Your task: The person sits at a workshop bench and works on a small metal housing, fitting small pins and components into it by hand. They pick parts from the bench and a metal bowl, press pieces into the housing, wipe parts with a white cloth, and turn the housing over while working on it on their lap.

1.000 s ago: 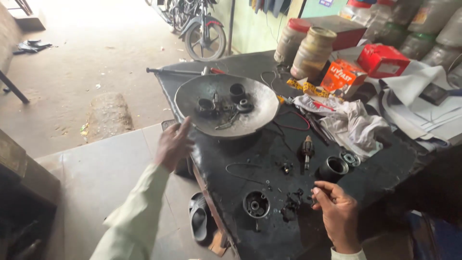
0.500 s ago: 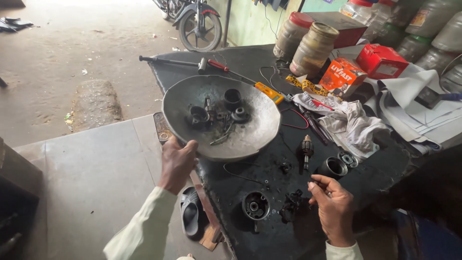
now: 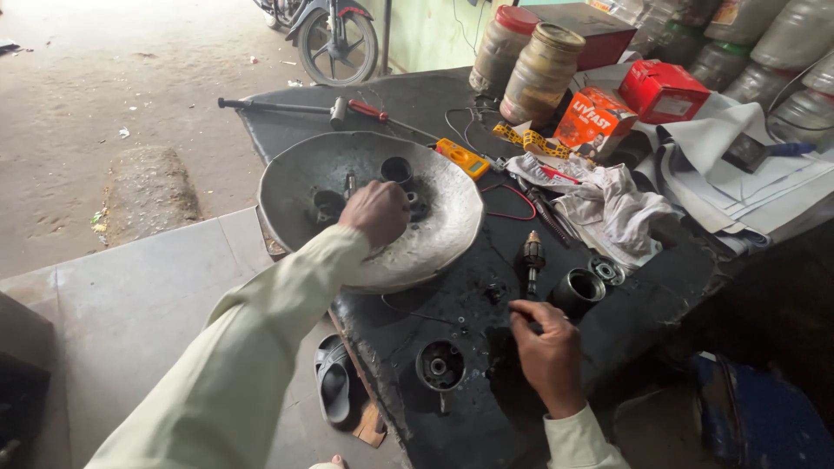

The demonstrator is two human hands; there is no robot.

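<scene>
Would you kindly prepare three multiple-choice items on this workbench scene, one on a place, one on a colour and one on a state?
1. Where is the left hand?
A. Inside the wide grey metal pan
B. On the red cardboard box
C. On the sandal

2. What colour is the small handheld meter beside the pan?
A. Blue
B. Yellow-orange
C. White

3. How does the small cylindrical motor armature on the black workbench stand?
A. Upright on its end, untouched
B. Gripped in the right hand
C. Lying in the pan

Answers: 1 A, the hand reaches over the rim, down among the dark parts in the pan. 2 B, its casing is plainly yellow-orange. 3 A, it stands on end just beyond the right hand, which rests on the bench apart from it.
</scene>
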